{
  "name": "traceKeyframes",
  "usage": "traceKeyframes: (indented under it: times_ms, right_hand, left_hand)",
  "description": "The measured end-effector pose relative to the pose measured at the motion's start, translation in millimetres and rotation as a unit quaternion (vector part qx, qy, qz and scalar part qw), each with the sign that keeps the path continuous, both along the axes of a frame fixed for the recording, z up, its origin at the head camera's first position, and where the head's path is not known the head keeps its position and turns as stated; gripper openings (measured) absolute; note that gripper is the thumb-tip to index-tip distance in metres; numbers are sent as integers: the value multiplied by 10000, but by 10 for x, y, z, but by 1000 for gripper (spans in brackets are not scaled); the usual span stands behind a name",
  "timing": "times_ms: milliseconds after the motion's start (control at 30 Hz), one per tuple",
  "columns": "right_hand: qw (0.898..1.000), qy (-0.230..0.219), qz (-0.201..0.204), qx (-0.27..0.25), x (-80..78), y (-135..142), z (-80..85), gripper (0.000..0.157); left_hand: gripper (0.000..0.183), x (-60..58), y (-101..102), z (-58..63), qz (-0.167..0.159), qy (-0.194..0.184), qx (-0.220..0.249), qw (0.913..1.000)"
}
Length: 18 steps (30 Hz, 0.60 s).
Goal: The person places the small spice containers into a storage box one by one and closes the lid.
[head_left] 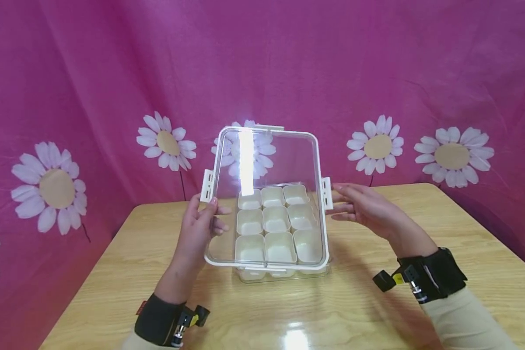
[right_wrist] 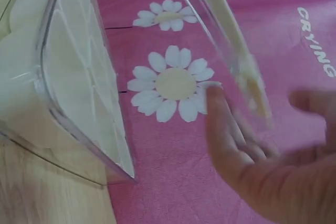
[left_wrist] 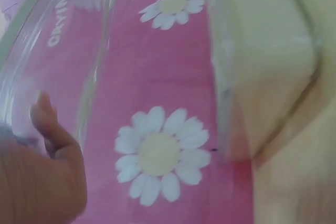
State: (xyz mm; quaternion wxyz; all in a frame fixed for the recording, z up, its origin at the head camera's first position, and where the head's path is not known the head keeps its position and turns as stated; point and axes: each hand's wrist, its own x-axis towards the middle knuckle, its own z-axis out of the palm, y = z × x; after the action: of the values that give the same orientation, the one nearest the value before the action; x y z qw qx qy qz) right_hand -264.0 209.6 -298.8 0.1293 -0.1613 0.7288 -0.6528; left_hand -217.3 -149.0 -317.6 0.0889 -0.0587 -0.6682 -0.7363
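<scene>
A clear lid (head_left: 284, 163) with a white rim and white side latches is held up and tilted above a clear storage box (head_left: 284, 278). Several cream square cups (head_left: 276, 219) sit in rows inside the box and show through the lid. At the lid's left edge, my left hand (head_left: 196, 226) grips the rim below the latch, thumb in front and fingers behind. My right hand (head_left: 369, 209) is beside the right latch (head_left: 326, 193), its fingers extended. In the right wrist view, that hand's thumb stands away from its fingers; whether they touch the lid is unclear.
The box stands on a light wooden table (head_left: 157, 243). Behind the table hangs a pink cloth (head_left: 315, 63) with large white daisies. Black straps with small devices circle both wrists. Glare marks the lid and the tabletop.
</scene>
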Motion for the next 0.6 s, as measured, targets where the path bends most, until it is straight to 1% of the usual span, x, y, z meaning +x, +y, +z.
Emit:
traceKeyframes:
  times_ms: [67, 133, 200, 267, 333, 400, 500, 600]
  right_hand:
    - [9985, 83, 290, 451, 5, -33, -61, 63]
    - [9957, 197, 373, 822, 14, -73, -114, 61]
    - [9934, 271, 281, 1076, 9, -113, -165, 61]
    - [9918, 243, 88, 1253, -2, -146, -203, 61]
    - [9907, 180, -65, 1348, -23, -161, -238, 61]
    - [9893, 171, -209, 1433, -43, -169, -261, 62]
    - [9872, 211, -358, 1540, -74, -169, -286, 63]
    - [9853, 226, -446, 1631, -105, -173, -321, 62]
  left_hand:
    - [29, -25, 35, -82, 284, -237, 104, 9993]
    - [29, -47, 65, -155, 403, -459, 172, 9980]
    - [30, -59, 92, -219, 425, -668, 63, 9968]
    - [29, -70, 119, -266, 360, -840, -117, 9957]
    - [28, -89, 138, -289, 251, -1011, -346, 9940]
    - [30, -120, 142, -288, 138, -1176, -665, 9907]
    - [43, -170, 114, -269, 51, -1383, -1238, 9826]
    - [54, -203, 67, -276, -15, -1400, -1740, 9747]
